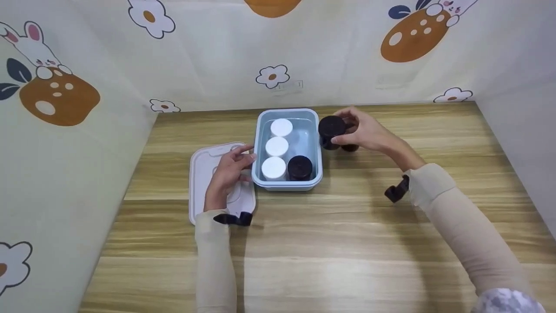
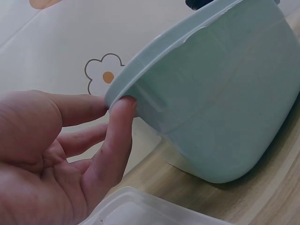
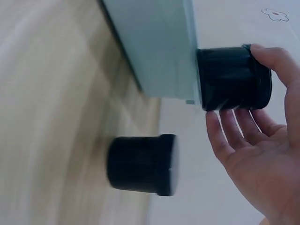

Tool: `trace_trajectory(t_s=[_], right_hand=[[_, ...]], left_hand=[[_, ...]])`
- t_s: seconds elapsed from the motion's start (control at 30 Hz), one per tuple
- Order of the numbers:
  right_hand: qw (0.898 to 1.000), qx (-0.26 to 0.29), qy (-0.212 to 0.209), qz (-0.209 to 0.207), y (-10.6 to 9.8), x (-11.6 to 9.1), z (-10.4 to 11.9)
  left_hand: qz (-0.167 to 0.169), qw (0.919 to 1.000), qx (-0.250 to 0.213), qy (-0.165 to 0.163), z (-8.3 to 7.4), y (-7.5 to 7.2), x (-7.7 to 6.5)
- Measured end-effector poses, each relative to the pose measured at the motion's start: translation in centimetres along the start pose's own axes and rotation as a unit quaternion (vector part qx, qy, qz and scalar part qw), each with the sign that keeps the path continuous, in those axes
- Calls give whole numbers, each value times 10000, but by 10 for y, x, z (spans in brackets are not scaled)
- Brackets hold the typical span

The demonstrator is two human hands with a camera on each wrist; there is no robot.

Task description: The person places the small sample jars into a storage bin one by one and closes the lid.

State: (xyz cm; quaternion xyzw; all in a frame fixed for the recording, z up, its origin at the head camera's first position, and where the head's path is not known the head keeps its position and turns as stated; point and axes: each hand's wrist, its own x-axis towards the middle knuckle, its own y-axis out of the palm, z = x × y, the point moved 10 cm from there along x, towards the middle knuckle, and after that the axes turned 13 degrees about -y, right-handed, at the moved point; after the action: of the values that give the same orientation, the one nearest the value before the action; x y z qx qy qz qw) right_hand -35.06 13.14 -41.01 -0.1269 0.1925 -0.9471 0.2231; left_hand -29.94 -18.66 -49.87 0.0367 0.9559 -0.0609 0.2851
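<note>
- A black, round, lidded plastic jar (image 1: pixel 332 127) is held upright, its short axis vertical and lid upward, just beside the right rim of the light-blue rectangular plastic box (image 1: pixel 287 184), above the wooden table (image 1: pixel 339 248).
- The box's long axis runs away from the person; three white-lidded jars (image 1: pixel 277 147) and one black-lidded jar (image 1: pixel 299 168) stand inside.
- Right hand (image 1: pixel 369 132): grip pinching the held jar between thumb and fingers; forearm slants in from the right.
- A second black jar (image 3: pixel 140 164) stands below it.
- Left hand (image 1: pixel 226 174): grip spread, thumb and fingertips touching the box's left rim; forearm points forward over the pale flat lid (image 1: pixel 199 178).
</note>
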Motion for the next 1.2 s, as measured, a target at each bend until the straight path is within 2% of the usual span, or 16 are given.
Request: trace_trajectory(t_s=[0.17,0.3,0.57,0.83,1.07,1.2], right_hand=[[9992,-20,-359,150,0,11,14],[9985,-40,-484,260,5,20,21],[9974,-154,-463,528,21,36,21],[9966,-286,-189,749,34,50,20],[9936,-364,-263,1038,52,58,19],[9882,-774,-388,1262,63,59,17]], left_hand=[[26,9999,-90,82,-1,1,-1],[22,9998,-147,144,-1,1,-1],[33,9997,-162,175,-1,1,-1],[49,9995,-213,231,-5,0,-1],[88,9995,-251,188,-3,1,-2],[121,9993,-267,218,-3,2,-2]])
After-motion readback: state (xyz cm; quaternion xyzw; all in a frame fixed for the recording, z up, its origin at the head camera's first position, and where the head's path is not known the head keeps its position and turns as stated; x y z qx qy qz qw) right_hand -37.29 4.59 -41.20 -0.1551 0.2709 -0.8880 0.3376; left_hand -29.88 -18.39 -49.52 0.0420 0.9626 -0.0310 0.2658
